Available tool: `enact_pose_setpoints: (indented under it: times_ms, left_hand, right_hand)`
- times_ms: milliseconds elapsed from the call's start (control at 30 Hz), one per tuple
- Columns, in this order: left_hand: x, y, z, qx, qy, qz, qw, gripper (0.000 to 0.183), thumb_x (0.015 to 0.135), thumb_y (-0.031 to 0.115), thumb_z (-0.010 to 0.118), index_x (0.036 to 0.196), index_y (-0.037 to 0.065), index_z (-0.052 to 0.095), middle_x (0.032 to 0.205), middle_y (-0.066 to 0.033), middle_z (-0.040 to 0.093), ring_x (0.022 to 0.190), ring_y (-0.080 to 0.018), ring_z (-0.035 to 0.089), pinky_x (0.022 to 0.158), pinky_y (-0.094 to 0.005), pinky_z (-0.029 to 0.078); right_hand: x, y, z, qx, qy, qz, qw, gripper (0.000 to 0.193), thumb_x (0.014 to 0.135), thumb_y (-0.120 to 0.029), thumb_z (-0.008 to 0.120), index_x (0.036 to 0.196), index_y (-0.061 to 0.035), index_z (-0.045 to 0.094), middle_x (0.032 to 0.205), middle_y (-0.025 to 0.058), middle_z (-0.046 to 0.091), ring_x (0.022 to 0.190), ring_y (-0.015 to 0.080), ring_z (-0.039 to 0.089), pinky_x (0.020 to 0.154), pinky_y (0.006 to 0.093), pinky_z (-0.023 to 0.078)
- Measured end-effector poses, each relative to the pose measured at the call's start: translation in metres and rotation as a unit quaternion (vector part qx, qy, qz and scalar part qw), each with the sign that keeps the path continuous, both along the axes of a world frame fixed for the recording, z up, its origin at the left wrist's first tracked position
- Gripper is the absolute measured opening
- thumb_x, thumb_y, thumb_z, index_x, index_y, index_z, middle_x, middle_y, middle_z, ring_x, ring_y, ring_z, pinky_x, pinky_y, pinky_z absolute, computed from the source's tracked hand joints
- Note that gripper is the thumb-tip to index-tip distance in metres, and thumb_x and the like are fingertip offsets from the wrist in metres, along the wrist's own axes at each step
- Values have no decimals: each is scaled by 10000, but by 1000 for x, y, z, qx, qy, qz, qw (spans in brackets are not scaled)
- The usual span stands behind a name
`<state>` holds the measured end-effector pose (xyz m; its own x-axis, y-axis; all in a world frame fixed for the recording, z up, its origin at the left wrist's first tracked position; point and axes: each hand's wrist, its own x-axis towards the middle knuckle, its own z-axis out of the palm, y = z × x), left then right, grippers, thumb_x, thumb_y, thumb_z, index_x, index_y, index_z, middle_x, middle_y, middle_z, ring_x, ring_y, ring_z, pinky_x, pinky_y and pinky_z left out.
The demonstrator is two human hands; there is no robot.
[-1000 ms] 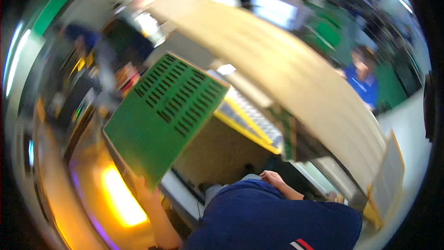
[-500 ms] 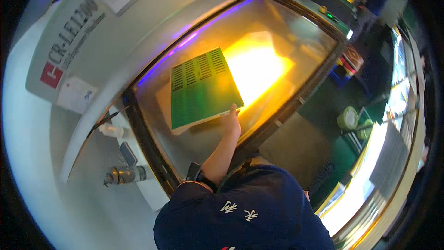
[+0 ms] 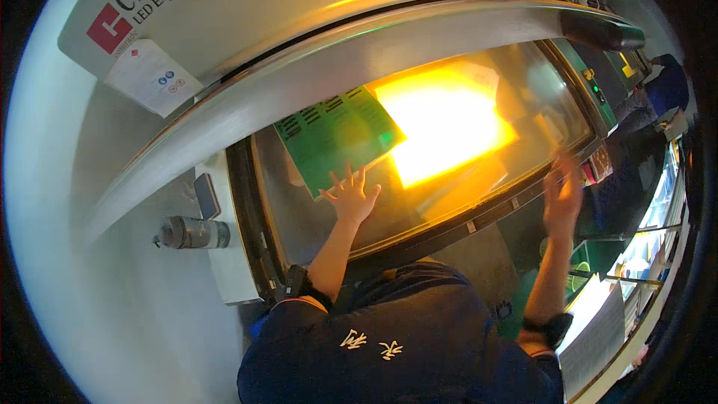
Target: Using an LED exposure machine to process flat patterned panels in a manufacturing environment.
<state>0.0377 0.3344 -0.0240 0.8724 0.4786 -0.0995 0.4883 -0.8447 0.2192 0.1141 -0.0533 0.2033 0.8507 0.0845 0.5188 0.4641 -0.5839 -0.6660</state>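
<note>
A flat green panel [image 3: 340, 135] with rows of dark slots lies on the glass bed [image 3: 292, 209] of a large exposure machine. My left hand [image 3: 352, 198] is open, fingers spread, at the panel's near edge. Whether it presses on the panel or hovers just above, I cannot tell. My right hand [image 3: 562, 198] is raised at the bed's right front edge, blurred by motion, so its finger state is unclear. Above the bed, the machine's pale curved lid [image 3: 359, 49] hides the panel's far edge. Bright yellow light [image 3: 445, 123] glows right of the panel.
Left of the bed, a grey bottle [image 3: 196, 232] and a phone [image 3: 207, 196] rest on a white ledge. A dark frame [image 3: 419, 236] borders the bed in front. Far right, another person [image 3: 664, 90] stands. A rack with sheets [image 3: 598, 329] is at my right.
My left hand has let go of the panel's near right corner and spread its fingers. My right hand has come up into view. The lid now covers more of the bed's far side.
</note>
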Motion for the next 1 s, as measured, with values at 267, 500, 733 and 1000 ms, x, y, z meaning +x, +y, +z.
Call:
enact_pose_setpoints:
  times_ms: [267, 500, 733, 1000]
  left_hand:
    - [-19, 29, -9, 40, 23, -167, 985, 721, 898, 718, 361, 1507, 335, 310, 1627, -17, 108, 1461, -450, 60, 1042, -780, 23]
    - [-12, 21, -4, 48, 1, -146, 988, 712, 901, 696, 382, 1502, 320, 325, 1626, -16, 109, 1462, -444, 68, 1049, -775, 33]
    - [-12, -36, 8, -113, 82, -159, 977, 699, 945, 643, 363, 1517, 247, 297, 1568, -143, 271, 1428, -425, 242, 1100, -706, 98]
    - [-68, -218, -7, -230, -180, -555, 779, 483, 1041, 354, 379, 1365, 12, 484, 1398, -203, 499, 1307, -312, 461, 1081, -381, 368]
  right_hand:
    - [95, 37, 227, -229, -330, 65, 914, 444, 767, -153, 732, 1191, -98, 611, 1168, 77, 627, 1069, 249, 590, 931, 348, 446]
    - [63, 35, 170, -229, -326, 35, 917, 283, 620, -95, 790, 852, -60, 632, 815, 85, 606, 825, 292, 598, 698, 363, 467]
    - [-20, -8, 71, -244, -237, -19, 940, 227, 562, -103, 715, 748, -131, 588, 809, 75, 572, 890, 322, 555, 877, 464, 409]
    - [-59, -15, -43, -575, 137, 114, 799, 402, 668, -504, 769, 760, -114, 741, 714, 120, 679, 677, 338, 661, 633, 447, 517]
